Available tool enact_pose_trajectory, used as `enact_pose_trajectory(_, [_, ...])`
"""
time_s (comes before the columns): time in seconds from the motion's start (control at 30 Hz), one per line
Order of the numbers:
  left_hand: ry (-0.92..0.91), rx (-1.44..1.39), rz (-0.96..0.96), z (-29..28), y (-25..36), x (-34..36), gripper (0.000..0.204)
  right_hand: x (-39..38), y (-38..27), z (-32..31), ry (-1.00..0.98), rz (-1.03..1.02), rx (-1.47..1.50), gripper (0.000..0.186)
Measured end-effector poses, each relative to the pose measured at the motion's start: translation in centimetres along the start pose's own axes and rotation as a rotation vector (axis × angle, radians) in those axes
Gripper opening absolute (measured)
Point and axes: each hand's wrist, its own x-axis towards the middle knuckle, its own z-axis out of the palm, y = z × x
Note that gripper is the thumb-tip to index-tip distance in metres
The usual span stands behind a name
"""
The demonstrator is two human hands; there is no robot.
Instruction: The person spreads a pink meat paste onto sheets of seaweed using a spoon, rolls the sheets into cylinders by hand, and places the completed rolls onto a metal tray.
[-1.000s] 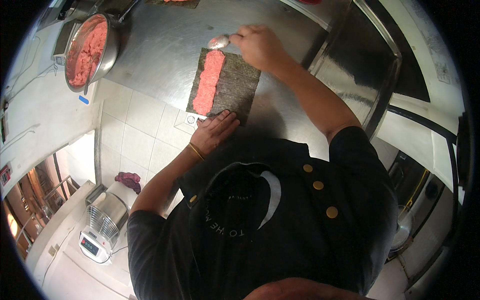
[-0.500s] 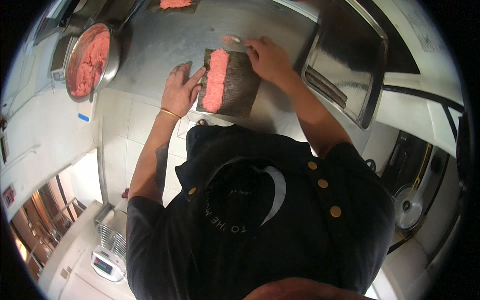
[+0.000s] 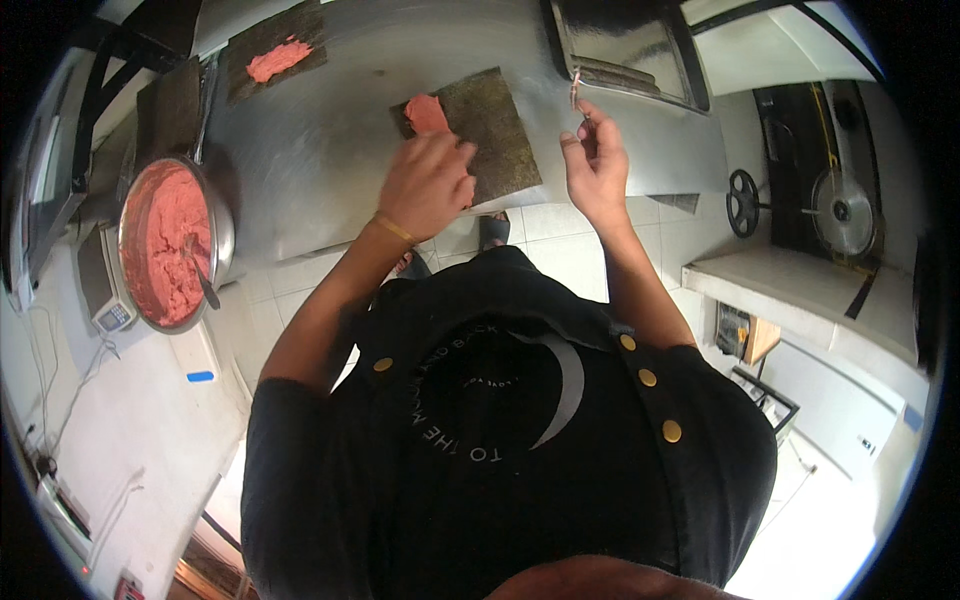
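A dark seaweed sheet (image 3: 500,130) lies on the steel table with a strip of pink minced paste (image 3: 428,114) along its left part. Bent over that strip is my left hand (image 3: 430,180), which covers the strip's near half. Its fingers are blurred, and whether they pinch anything is hidden. To the right of the sheet, my right hand (image 3: 598,165) is closed on a thin metal spoon (image 3: 575,90), which points up and away and seems smeared with paste. The spoon is clear of the sheet.
A metal bowl (image 3: 226,245) of pink paste, with a utensil (image 3: 208,285) in it, stands at the left beside a scale (image 3: 113,316). Another seaweed sheet (image 3: 245,85) bears a lump of paste (image 3: 280,60) at the far left. A tray (image 3: 700,85) holding dark rolls (image 3: 615,76) sits at the far right.
My left hand has gone from the sheet's left edge onto the paste strip. My right hand has moved from the sheet's far side to its right, lifting the spoon away. The whole view has turned.
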Motion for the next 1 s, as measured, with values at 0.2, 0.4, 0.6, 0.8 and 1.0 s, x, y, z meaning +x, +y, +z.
enact_pose_trajectory(0.2, [-0.632,0.173,0.294,4.6,-0.6,8.8,0.046,-4.7,-4.6,0.3,0.077,0.044,0.068,0.038])
enact_pose_trajectory(0.4, [-0.623,-0.092,0.241,4.6,-7.8,16.8,0.037,-6.4,1.6,3.7,0.02,0.074,-0.231,0.05])
enact_pose_trajectory(0.6, [-0.342,0.121,0.299,2.1,-13.4,15.5,0.029,-3.7,5.4,4.2,-0.21,-0.057,-0.461,0.069])
enact_pose_trajectory(0.8, [0.0,0.194,-0.06,1.1,-6.8,0.0,0.024,1.5,7.6,3.7,-0.264,-0.183,-0.536,0.074])
enact_pose_trajectory(1.0, [-0.001,0.049,-0.029,3.2,-0.2,-8.8,0.042,2.3,6.5,2.2,-0.427,-0.447,-0.362,0.045])
